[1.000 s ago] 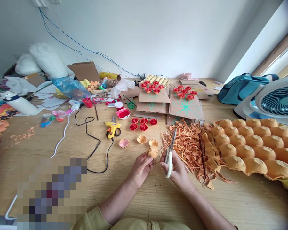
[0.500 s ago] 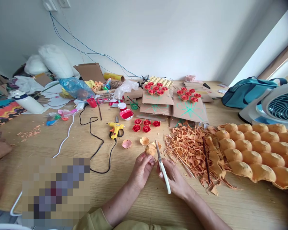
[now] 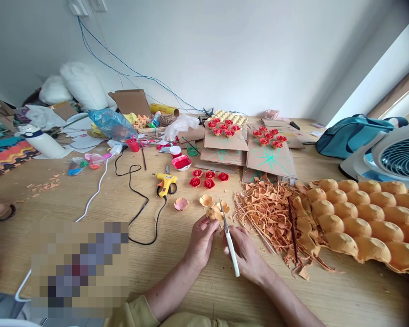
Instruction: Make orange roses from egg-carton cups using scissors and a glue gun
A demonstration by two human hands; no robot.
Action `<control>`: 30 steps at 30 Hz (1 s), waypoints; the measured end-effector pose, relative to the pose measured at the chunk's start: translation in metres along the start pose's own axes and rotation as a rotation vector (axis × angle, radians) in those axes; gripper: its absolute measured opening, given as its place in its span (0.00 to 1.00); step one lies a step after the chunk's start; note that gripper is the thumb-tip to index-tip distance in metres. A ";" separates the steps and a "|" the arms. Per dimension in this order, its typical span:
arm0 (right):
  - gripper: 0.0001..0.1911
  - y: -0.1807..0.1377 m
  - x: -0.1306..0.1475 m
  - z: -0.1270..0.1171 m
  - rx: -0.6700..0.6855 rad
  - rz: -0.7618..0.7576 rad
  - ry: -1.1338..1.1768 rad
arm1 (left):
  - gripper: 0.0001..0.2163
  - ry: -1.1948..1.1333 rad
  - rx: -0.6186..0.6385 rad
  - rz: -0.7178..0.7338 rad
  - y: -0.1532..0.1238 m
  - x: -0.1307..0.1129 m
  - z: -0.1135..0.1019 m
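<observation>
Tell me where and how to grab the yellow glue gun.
Grip the glue gun by its handle, probably best from above on the wearer's side: it lies flat, handle toward the wearer, nozzle pointing left. Mind the black loop beside the handle and the cord at its end.

I see an olive-khaki shirt [image 3: 187, 321] on the person's body, its front showing as a low strip of soft folds along the bottom edge of my view. The left sleeve [image 3: 133, 312] is the same plain cloth, cut loose, with a straight hem around the arm. Past that hem I see a bare left forearm [image 3: 170, 287] and left hand [image 3: 200, 240]; the right forearm [image 3: 286, 295] and right hand [image 3: 247, 252] are bare too.
</observation>
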State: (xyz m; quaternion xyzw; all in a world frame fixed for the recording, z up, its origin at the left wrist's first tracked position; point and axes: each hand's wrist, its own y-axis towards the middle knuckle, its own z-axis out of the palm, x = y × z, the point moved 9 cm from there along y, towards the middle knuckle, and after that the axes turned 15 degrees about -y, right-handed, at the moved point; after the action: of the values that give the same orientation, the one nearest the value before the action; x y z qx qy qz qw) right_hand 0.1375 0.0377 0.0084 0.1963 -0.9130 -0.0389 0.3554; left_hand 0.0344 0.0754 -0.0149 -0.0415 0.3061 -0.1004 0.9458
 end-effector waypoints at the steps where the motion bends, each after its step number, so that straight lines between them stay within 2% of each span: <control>1: 0.20 0.000 0.000 0.001 0.004 -0.006 0.006 | 0.11 0.005 0.004 -0.003 0.000 0.001 0.001; 6: 0.23 -0.001 0.000 0.001 -0.007 -0.037 0.063 | 0.14 0.037 0.006 -0.032 -0.002 0.004 0.004; 12: 0.27 -0.002 0.000 0.000 0.000 -0.042 0.047 | 0.12 0.035 0.022 -0.027 -0.005 0.005 0.005; 20: 0.24 0.001 0.002 -0.006 -0.071 -0.075 0.046 | 0.10 0.021 0.076 -0.037 -0.006 0.006 0.011; 30: 0.26 -0.001 0.005 -0.005 -0.104 -0.111 0.032 | 0.10 -0.073 0.094 -0.100 -0.010 0.011 0.016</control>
State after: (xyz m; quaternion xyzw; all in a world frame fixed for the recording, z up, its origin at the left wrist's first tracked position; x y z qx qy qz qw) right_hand 0.1379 0.0355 0.0147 0.2285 -0.8916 -0.1030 0.3771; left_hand 0.0509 0.0638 -0.0072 -0.0158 0.2640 -0.1604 0.9510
